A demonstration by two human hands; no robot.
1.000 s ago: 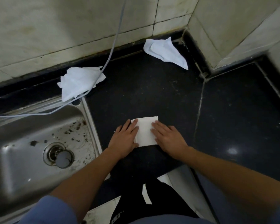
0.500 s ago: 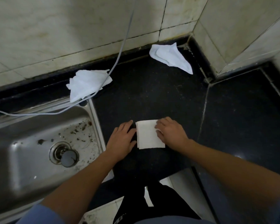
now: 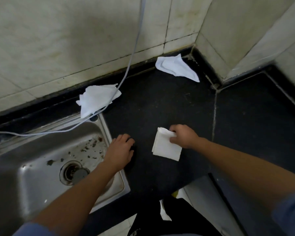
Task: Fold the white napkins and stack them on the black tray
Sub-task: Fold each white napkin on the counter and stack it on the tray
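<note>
so the right hand [image 3: 183, 137] has a grip pinching the folded white paper napkin [image 3: 165, 149] by a corner, left hand [image 3: 120, 150] resting loose and empty on the black stone counter [image 3: 160, 103]

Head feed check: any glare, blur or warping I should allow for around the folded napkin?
Head view: dim light, no harsh glare, just a soft sheen on the stainless steel sink. Head view: the folded white paper napkin in the right hand stands out against the black stone counter, edges slightly soft. Head view: wide-angle bowing curves the wall tile joints.
</note>
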